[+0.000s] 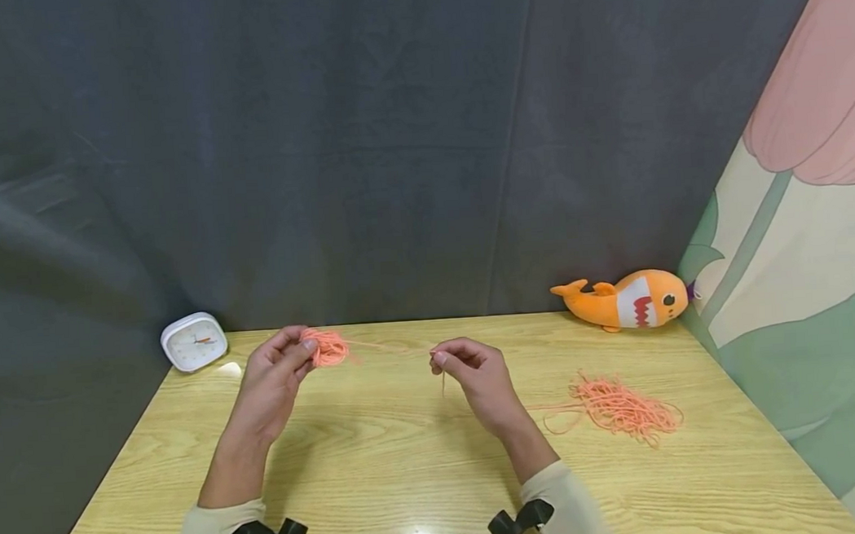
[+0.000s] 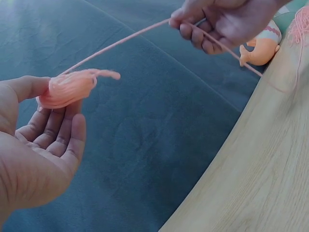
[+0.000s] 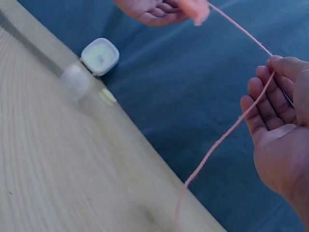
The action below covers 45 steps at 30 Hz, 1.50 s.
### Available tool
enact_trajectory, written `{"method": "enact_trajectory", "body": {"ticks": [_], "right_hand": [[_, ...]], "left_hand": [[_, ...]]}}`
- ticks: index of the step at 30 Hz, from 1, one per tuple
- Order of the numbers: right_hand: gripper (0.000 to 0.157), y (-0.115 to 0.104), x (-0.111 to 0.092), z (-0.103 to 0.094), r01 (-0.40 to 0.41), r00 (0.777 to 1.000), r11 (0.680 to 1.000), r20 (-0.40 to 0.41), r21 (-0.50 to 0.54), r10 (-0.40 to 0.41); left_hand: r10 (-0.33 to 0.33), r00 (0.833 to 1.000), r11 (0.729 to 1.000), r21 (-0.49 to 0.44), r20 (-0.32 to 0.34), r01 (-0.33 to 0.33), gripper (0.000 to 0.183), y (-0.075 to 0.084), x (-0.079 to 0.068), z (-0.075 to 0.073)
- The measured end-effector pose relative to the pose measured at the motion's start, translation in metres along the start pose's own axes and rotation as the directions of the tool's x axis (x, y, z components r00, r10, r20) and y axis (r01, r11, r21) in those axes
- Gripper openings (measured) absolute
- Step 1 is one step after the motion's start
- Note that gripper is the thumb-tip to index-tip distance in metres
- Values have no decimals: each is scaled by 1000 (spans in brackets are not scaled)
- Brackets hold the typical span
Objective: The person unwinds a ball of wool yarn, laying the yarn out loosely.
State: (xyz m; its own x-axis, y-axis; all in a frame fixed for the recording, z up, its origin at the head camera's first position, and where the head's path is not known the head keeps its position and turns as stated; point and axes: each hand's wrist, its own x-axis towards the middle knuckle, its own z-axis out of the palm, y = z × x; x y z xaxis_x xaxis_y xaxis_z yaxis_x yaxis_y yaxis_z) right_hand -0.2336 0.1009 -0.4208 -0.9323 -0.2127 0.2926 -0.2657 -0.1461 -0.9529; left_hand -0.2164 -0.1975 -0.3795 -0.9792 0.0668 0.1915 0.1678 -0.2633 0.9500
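Between thumb and fingers, my left hand (image 1: 271,380) pinches a small wound bundle of coral yarn (image 1: 327,348), held above the table. A short yarn tail sticks out of the bundle in the left wrist view. From it a single yarn strand (image 2: 123,41) runs taut to my right hand (image 1: 479,382), which pinches it between thumb and index finger. Past the right fingers the strand (image 3: 212,149) hangs down in a slack curve toward the table. It leads to a loose, tangled pile of the same yarn (image 1: 627,407) lying to the right of my right hand.
A white square clock (image 1: 194,342) stands at the table's back left corner. An orange plush shark (image 1: 624,301) lies at the back right. Dark curtain (image 1: 362,157) hangs behind the wooden table (image 1: 380,458), and a flower-patterned wall (image 1: 826,292) borders the right side.
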Motion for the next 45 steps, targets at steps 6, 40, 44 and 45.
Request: {"method": "enact_trajectory", "body": {"ticks": [6,40,44,45], "right_hand": [[7,-7,-2,-15,52,999,999,-7,8,-52],[13,-20,-32,-107,37,991,998,-129,-59,-44],[13,-25,-34,-119,71,983,997,-173,-3,-70],[13,-26,-34,-121,79,980,997,-184,11,-76]], "left_hand": [[14,1000,997,-72,7,-14,17,-2,1,1],[5,997,985,-173,-79,-18,19,-1,1,-3],[-2,996,984,-175,-84,-12,19,0,1,-3],[0,997,985,-174,-83,-14,19,0,2,-4]]}}
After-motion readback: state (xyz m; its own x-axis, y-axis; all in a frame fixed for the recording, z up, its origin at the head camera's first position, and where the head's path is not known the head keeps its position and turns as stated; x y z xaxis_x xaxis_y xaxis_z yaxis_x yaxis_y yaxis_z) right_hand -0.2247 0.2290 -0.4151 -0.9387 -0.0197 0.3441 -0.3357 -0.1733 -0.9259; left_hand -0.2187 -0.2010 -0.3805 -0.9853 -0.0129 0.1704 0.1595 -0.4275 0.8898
